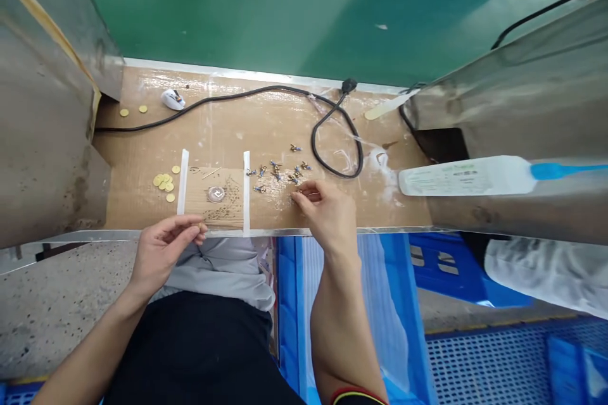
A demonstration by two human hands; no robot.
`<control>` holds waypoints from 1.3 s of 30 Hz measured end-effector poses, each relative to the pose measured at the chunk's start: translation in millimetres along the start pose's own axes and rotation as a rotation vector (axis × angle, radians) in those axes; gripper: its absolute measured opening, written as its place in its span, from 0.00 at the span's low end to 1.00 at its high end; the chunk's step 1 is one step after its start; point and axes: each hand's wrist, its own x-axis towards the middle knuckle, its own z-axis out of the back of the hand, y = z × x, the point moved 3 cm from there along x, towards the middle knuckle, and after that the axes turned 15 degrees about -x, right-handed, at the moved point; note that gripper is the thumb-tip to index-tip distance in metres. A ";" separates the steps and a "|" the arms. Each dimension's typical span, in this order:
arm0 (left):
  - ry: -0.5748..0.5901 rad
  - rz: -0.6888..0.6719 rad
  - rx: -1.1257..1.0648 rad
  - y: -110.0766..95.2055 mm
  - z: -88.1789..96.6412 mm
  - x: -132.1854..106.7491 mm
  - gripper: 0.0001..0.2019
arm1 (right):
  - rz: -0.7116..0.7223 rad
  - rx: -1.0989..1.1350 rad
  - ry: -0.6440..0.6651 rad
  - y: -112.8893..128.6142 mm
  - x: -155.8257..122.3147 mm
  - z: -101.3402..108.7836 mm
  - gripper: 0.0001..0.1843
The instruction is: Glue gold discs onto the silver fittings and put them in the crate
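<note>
Small brass fittings [278,172] with blue ends lie scattered on the cardboard bench top [304,133] — the right hand [323,210] pinches narrowly at their near edge, its hold too small to tell. The left hand [166,247], loosely open, sits near left, below gold discs [164,182].

Bright, even light fills the view, with only soft shadows under the fingers [304,197]. Glare shines off the plastic film [266,123] on the bench [142,145], and wide-angle distortion bows the steel side panels [42,107].

2 hands [164,250], 2 tape strips [183,181]
</note>
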 end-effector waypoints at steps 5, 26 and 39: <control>0.018 0.030 -0.052 6.9 -0.2 4.1 0.16 | 0.019 0.279 -0.102 4.1 -19.2 -9.2 0.15; 0.076 -0.061 -0.129 15.4 -1.6 12.0 0.09 | 0.494 0.446 -0.301 109.5 -51.9 -39.3 0.11; 0.092 -0.056 -0.151 15.3 -4.6 8.5 0.07 | 0.566 0.296 -0.372 115.1 -55.3 -43.9 0.11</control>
